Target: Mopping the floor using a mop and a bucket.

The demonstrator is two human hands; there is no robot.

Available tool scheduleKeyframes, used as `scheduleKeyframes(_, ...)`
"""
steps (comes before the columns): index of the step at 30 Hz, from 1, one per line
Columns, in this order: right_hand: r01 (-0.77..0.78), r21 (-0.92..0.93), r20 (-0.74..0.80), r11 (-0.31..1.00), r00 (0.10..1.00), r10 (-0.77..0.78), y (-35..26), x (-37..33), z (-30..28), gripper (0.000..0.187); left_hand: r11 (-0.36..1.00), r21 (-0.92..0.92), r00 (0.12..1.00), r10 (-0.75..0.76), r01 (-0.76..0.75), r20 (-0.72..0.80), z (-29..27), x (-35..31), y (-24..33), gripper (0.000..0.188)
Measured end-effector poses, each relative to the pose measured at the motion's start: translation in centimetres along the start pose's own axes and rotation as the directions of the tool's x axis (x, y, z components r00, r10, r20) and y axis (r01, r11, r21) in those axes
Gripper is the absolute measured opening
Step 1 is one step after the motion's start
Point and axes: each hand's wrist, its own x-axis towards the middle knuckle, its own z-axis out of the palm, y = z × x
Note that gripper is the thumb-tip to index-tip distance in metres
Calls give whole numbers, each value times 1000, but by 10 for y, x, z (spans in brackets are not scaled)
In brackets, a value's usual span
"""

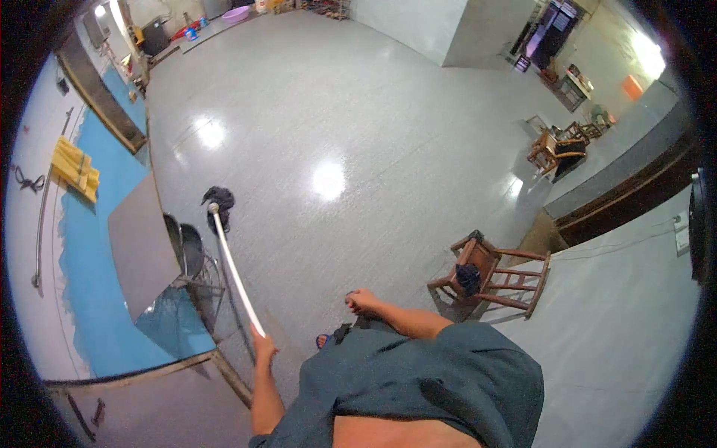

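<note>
1. A white-poled, dark-headed mop (239, 276) is gripped by the left hand (264, 346), its fingers closed around the near part of the pole; the pole's near end is hidden by the grip
2. The shaggy black mop head (221, 218) is rested on the glossy grey floor (388, 112), at the left, farther off than both hands; its strands cannot be told apart
3. The right hand (363, 301) is held well apart from the mop, fingers curled in; whether anything is held inside cannot be told
4. A blue sandal (322, 341) is mostly covered by the dark grey-green cloth garment (426, 366)
5. At the left, black round-backed chairs (193, 250) are partly hidden by a flat grey panel (142, 246)
6. At the right, a brown wooden chair (486, 261) is partly covered by black bunched material (468, 279)
</note>
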Motion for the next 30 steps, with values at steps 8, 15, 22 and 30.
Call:
scheduleKeyframes(8,147,-506,-43,850,980,-195,46,41,-20,32,980,135,989,-147,149,-23,11,-218,-243,46)
scheduleKeyframes(15,273,-615,228,740,960,-165,50,58,44,25,811,-272,853,-514,518,93,8,-324,-203,33)
scheduleKeyframes(22,505,-815,460,283,862,-215,18,20,41,27,629,-584,850,-468,514,243,-2,-290,-150,21)
scheduleKeyframes(30,191,-802,27,566,958,-285,2,-3,-41,29,705,-603,925,-332,373,184,-15,-67,-56,15)
